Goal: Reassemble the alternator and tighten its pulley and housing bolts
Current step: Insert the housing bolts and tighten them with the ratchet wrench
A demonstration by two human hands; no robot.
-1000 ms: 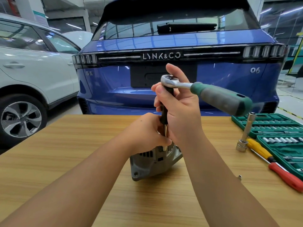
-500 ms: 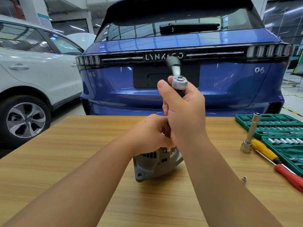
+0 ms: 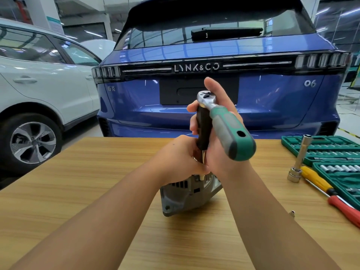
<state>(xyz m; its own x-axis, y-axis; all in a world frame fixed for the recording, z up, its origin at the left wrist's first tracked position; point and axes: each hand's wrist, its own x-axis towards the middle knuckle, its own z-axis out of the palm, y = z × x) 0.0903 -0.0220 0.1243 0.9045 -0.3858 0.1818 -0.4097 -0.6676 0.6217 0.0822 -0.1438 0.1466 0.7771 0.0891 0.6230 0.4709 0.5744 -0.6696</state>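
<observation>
The left hand (image 3: 181,160) curls around the top of the alternator (image 3: 190,193), fingers wrapped by the thin metal shaft, while the right hand (image 3: 220,137) grips the black extension under the ratchet (image 3: 224,123). Half a second ago the green handle pointed away toward the blue car (image 3: 214,75); now it has swung round and points toward the camera, to the right. The alternator stands on the wooden counter (image 3: 78,182), directly beneath both hands, touching the left one.

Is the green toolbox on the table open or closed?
Open: the socket set case lies with its rows of silver sockets showing.
</observation>
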